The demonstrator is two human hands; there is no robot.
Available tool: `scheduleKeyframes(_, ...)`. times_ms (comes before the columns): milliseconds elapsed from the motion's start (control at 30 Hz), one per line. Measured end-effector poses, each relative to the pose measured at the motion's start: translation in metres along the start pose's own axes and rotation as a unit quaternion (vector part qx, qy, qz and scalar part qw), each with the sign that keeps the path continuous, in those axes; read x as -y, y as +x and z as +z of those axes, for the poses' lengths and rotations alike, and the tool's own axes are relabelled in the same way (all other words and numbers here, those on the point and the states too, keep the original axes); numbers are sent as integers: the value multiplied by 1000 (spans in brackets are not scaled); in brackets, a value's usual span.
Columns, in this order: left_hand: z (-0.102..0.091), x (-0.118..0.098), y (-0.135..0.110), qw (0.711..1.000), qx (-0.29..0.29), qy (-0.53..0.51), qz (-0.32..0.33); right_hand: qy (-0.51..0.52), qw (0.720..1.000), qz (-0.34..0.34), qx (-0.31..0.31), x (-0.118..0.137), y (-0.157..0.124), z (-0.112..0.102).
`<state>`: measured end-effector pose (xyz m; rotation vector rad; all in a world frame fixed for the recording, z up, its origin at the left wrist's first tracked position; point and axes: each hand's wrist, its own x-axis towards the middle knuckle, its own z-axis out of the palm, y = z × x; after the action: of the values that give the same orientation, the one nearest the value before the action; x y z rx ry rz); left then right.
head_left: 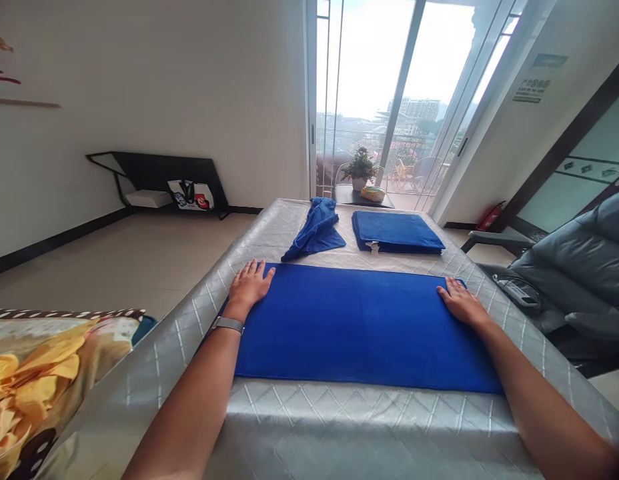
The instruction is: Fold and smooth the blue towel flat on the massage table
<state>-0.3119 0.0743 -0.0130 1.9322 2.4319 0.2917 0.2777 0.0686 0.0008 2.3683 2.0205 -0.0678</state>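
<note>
A blue towel (359, 327) lies spread flat across the near part of a table with a silvery quilted cover. My left hand (250, 285) rests palm down on its far left corner, fingers stretched out. On the far right corner lies my right hand (460, 300), also flat with its fingers extended. Beyond the towel, a crumpled blue cloth (317, 230) sits at the left. To its right is a neat stack of folded blue towels (398, 231) with a small white label showing.
The silver table cover (369, 433) hangs over the near edge. A grey armchair (579, 260) stands close on the right. Yellow cloth (34, 387) is heaped at the lower left. Behind the table are a potted plant (360, 168) and a glass sliding door (369, 73).
</note>
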Motion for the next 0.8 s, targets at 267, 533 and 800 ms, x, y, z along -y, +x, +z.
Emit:
scheduleKeyframes(267, 0, 1, 1, 1000, 11, 7, -19, 32, 999, 17, -10, -6, 2, 3)
scheduleKeyframes(533, -26, -7, 6, 990, 90, 108, -15, 56, 998, 23, -25, 0, -3, 2)
scheduleKeyframes(800, -33, -134, -22, 975, 10, 88, 205, 80, 996, 20, -30, -1, -1, 6)
